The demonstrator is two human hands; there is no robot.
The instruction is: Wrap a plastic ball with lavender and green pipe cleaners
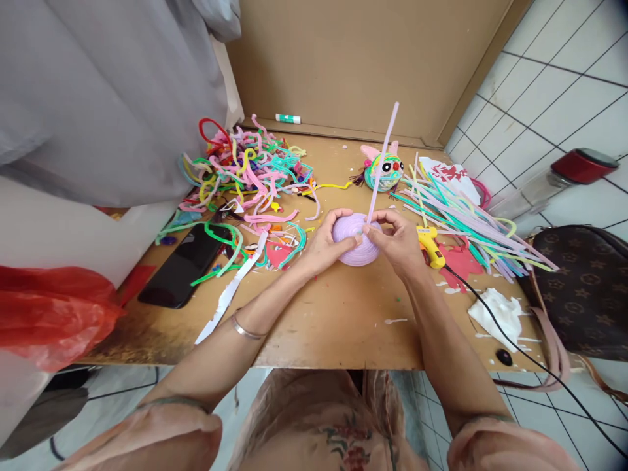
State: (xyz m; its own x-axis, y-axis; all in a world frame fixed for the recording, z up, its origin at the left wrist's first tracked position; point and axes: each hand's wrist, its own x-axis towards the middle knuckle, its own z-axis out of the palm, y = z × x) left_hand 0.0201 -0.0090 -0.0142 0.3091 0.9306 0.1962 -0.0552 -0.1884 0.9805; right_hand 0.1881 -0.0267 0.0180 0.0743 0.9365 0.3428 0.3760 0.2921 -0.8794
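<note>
My left hand [324, 243] cups a lilac ball [354, 243] wound with pipe cleaner, fingers wrapped round its left side on the wooden table [338, 320]. My right hand [398, 239] pinches a lilac pipe cleaner [383, 157] against the ball's right top; the free end sticks up and away. A yellow glue gun [430, 246] lies just right of my right hand, its black cord trailing off the table's right corner.
A tangle of coloured pipe cleaners [248, 173] lies far left, a sheaf of straight ones [466, 222] to the right. A finished ball creature [383, 171] sits behind. A black phone [184, 265], red bag [49, 314], brown handbag [586, 288], jar [559, 180] and glue stick [288, 118] surround the work.
</note>
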